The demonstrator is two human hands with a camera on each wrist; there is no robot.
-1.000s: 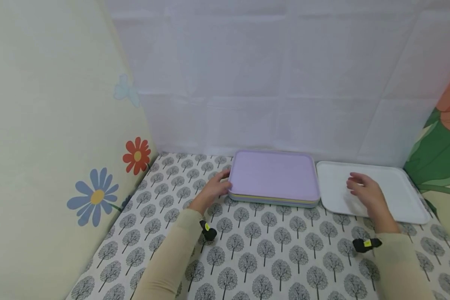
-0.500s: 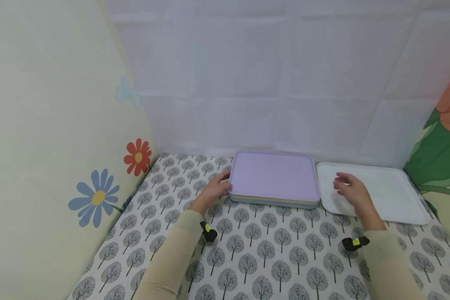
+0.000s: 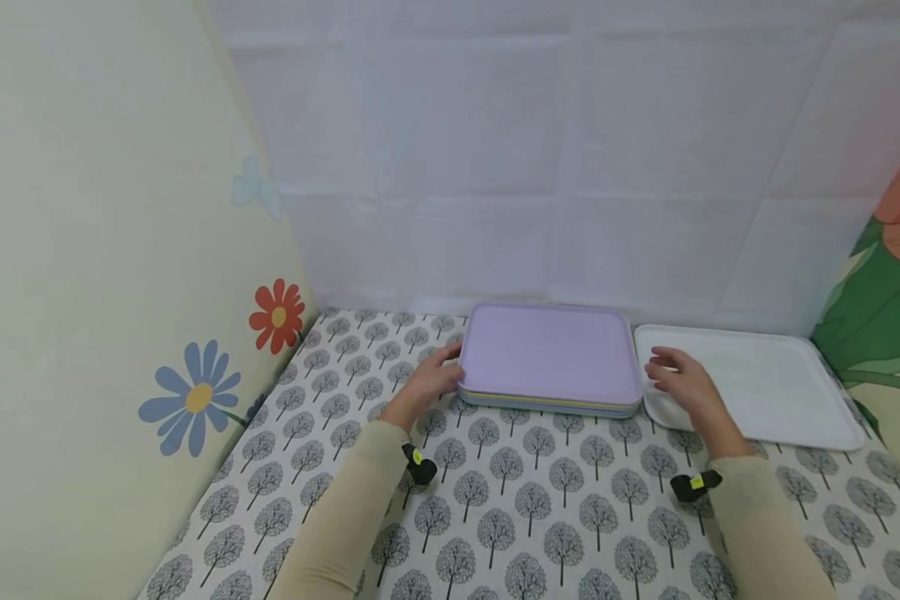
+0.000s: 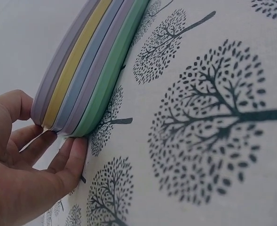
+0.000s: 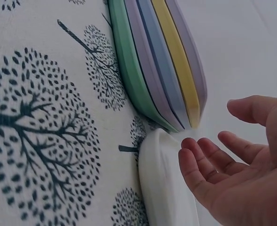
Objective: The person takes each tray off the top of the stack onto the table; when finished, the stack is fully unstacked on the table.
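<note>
A stack of several trays lies on the cloth, a lilac tray (image 3: 547, 350) uppermost. Below it the left wrist view shows the edges of a yellow tray (image 4: 77, 66), a blue tray (image 4: 89, 70), another purple one and a green tray (image 4: 107, 80) at the bottom. My left hand (image 3: 429, 383) touches the stack's left end, its fingertips spread against the tray edges. Over the left part of a white tray (image 3: 772, 383), my right hand (image 3: 686, 385) is held with fingers loosely bent and nothing in them, a small gap from the stack's right end.
A tree-patterned cloth (image 3: 532, 500) covers the table. Behind the trays hangs a white sheet (image 3: 555, 167). The left wall (image 3: 105, 208) carries painted flowers, and a large flower print (image 3: 892, 308) stands at the right.
My right hand has moved left over the white tray, closer to the stack. The left hand has stayed at the stack's left end, and the trays have not moved.
</note>
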